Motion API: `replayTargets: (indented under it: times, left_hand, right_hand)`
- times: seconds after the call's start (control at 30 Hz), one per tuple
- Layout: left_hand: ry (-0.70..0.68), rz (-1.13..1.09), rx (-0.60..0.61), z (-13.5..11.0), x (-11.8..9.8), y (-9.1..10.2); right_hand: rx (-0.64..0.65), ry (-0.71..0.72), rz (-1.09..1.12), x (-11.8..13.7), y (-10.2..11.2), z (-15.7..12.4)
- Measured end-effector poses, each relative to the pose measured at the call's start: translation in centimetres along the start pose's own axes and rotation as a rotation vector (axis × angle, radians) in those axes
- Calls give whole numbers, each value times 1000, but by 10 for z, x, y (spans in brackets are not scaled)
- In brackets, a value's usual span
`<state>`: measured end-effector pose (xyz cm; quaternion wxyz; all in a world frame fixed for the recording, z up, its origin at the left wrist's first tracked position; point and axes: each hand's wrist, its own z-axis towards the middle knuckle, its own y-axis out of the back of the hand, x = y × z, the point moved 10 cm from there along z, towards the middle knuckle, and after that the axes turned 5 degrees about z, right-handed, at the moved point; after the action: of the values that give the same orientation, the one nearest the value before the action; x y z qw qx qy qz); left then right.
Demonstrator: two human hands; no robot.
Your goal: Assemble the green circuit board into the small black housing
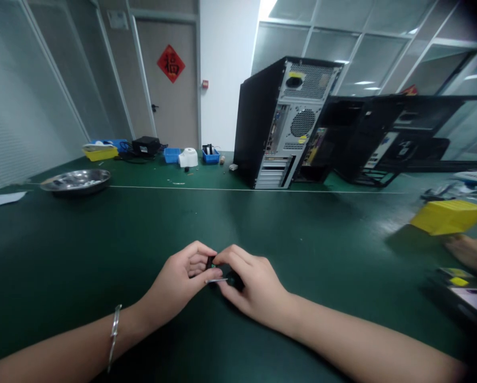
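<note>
Both my hands meet over the green table (150, 234), close to its near edge. My left hand (180, 274) is closed, pinching a small black part with a bit of green (210, 262) between thumb and fingers; its exact kind is too small to make out. In my right hand (256, 276) sits a screwdriver (233, 280) with a dark handle, its thin metal shaft pointing left across my left thumb. My right forefinger reaches to the small black part and seems to touch it.
A tall computer case (276, 122) stands at the back, with opened cases (366, 133) to its right. A metal bowl (76, 181) lies far left. Blue bins (172, 155) sit behind. On the right, another person's hand (472, 255) is below a yellow bin (448, 215).
</note>
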<state>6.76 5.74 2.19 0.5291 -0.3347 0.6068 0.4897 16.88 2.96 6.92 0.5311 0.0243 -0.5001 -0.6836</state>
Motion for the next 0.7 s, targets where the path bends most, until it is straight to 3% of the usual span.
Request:
replayTargets:
  times: [0.2, 0.43, 0.7]
  left_hand:
    - [0, -130, 39, 2, -6, -5]
    - [-2, -271, 80, 4, -1, -6]
    - [-31, -302, 92, 5, 2, -6]
  right_hand:
    - [-61, -95, 138, -12, 4, -1]
    - [-133, -54, 347, -10, 8, 0]
    - [-131, -52, 386, -12, 8, -1]
